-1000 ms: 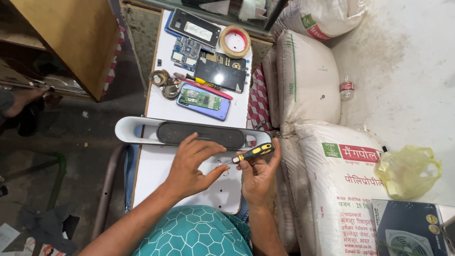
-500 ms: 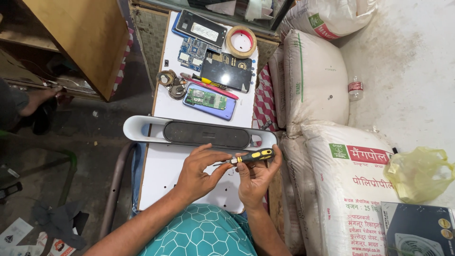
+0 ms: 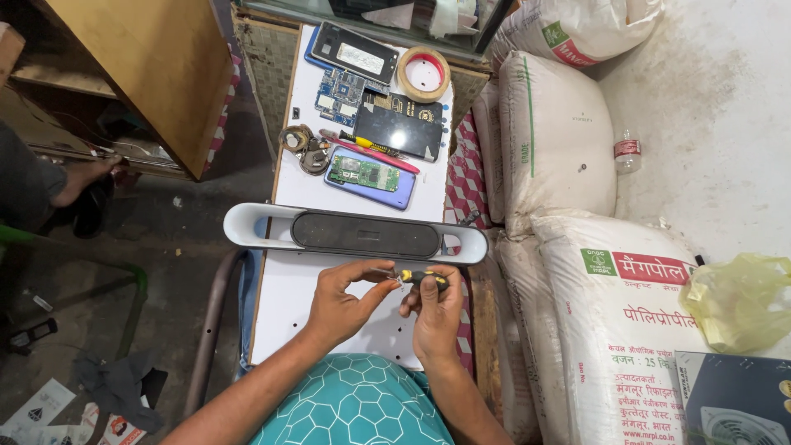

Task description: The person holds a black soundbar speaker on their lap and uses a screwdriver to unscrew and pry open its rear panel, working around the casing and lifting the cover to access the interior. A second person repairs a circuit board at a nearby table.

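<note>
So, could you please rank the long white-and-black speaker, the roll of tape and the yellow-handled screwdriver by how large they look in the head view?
1. Long white-and-black speaker
2. Roll of tape
3. Yellow-handled screwdriver, partly hidden in the right hand, so unsure

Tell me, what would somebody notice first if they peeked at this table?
Probably the long white and black speaker bar lying crosswise over the narrow white table. Just below it, the right hand holds a yellow-and-black screwdriver, its tip at the fingertips of the left hand. Farther up the table lie opened phones, bare circuit boards and a roll of tape.
</note>
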{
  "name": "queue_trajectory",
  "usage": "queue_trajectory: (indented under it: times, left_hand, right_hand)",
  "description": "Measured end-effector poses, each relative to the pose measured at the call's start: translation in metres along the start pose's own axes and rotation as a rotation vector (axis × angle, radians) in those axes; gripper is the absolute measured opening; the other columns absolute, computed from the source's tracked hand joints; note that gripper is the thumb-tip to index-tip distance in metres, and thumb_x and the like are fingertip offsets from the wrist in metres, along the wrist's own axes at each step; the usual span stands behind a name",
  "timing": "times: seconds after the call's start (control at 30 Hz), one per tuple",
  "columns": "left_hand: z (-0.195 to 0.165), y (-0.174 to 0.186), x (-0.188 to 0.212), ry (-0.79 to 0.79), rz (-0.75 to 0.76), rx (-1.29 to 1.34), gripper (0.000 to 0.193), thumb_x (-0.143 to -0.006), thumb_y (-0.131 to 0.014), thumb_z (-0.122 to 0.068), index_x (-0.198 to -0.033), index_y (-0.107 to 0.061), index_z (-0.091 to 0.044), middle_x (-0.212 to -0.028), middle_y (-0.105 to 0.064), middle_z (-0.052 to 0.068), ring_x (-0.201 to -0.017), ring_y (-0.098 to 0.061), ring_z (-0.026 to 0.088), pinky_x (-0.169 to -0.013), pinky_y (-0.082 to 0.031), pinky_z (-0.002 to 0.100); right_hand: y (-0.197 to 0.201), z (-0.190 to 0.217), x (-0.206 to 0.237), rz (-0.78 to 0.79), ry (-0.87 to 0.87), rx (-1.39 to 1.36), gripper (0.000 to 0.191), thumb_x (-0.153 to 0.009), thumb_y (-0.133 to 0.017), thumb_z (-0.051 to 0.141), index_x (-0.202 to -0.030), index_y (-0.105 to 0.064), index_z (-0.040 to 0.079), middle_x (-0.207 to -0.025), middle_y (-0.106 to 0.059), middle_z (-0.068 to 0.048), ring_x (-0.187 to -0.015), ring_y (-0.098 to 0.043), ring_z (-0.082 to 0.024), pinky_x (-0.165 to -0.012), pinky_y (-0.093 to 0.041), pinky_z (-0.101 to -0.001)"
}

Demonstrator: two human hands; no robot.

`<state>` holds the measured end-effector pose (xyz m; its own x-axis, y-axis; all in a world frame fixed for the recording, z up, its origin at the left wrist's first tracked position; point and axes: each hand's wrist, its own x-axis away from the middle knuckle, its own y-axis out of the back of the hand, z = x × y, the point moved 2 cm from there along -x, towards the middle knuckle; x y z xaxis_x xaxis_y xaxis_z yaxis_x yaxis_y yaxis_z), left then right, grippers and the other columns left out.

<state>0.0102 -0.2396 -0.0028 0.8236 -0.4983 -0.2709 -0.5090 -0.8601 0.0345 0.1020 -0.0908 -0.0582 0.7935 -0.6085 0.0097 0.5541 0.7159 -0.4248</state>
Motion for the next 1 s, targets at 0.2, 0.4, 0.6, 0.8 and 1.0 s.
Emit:
queue_trajectory:
  times: [0.2,0.4,0.6,0.8,1.0]
  left_hand:
    - [0.011,0.004,0.003,-0.031,-0.019,0.015,0.02,-0.089,-0.08,-0.009,-0.107,-0.078,-0.001,-0.098,-0.081,0.011,-0.087,-0.079,0.017,-0.078,-0.063,0.029]
    - [0.022,0.0,0.003,0.025,-0.036,0.102,0.031,-0.088,-0.077,-0.01,-0.117,-0.073,0.001,-0.095,-0.08,0.01,-0.088,-0.077,0.015,-0.08,-0.062,0.028]
    - [0.045,0.001,0.005,0.146,-0.032,0.187,0.024,-0.095,-0.071,-0.011,-0.115,-0.076,0.001,-0.093,-0.081,0.01,-0.087,-0.077,0.015,-0.079,-0.061,0.028]
    - [0.055,0.002,0.009,0.108,-0.059,0.18,0.025,-0.096,-0.07,-0.01,-0.118,-0.075,0.0,-0.101,-0.081,0.011,-0.091,-0.075,0.014,-0.081,-0.061,0.027]
    - [0.045,0.007,0.009,0.046,-0.046,0.069,0.024,-0.096,-0.069,-0.01,-0.118,-0.076,-0.001,-0.099,-0.081,0.012,-0.091,-0.077,0.016,-0.08,-0.061,0.028]
  right_hand:
    - [0.008,-0.004,0.003,0.09,0.068,0.211,0.04,-0.094,-0.072,0.04,-0.101,-0.052,0.006,-0.068,-0.055,-0.001,-0.056,-0.054,-0.008,-0.05,-0.046,-0.0228]
    - [0.003,0.0,0.009,0.189,0.02,0.326,0.036,-0.101,-0.064,0.04,-0.093,-0.057,0.005,-0.059,-0.052,0.002,-0.049,-0.046,-0.003,-0.045,-0.038,-0.0201]
    - [-0.014,0.014,0.018,0.316,0.06,0.528,0.033,-0.105,-0.058,0.035,-0.099,-0.063,0.002,-0.062,-0.051,0.005,-0.053,-0.045,-0.003,-0.049,-0.036,-0.021]
    - [-0.027,0.022,0.02,0.327,0.014,0.588,0.035,-0.105,-0.053,0.035,-0.111,-0.068,0.004,-0.058,-0.043,0.008,-0.051,-0.039,-0.001,-0.048,-0.03,-0.0213]
    - [-0.029,0.021,0.018,0.349,-0.038,0.572,0.036,-0.105,-0.051,0.036,-0.109,-0.067,0.004,-0.055,-0.042,0.009,-0.047,-0.04,-0.001,-0.045,-0.031,-0.0226]
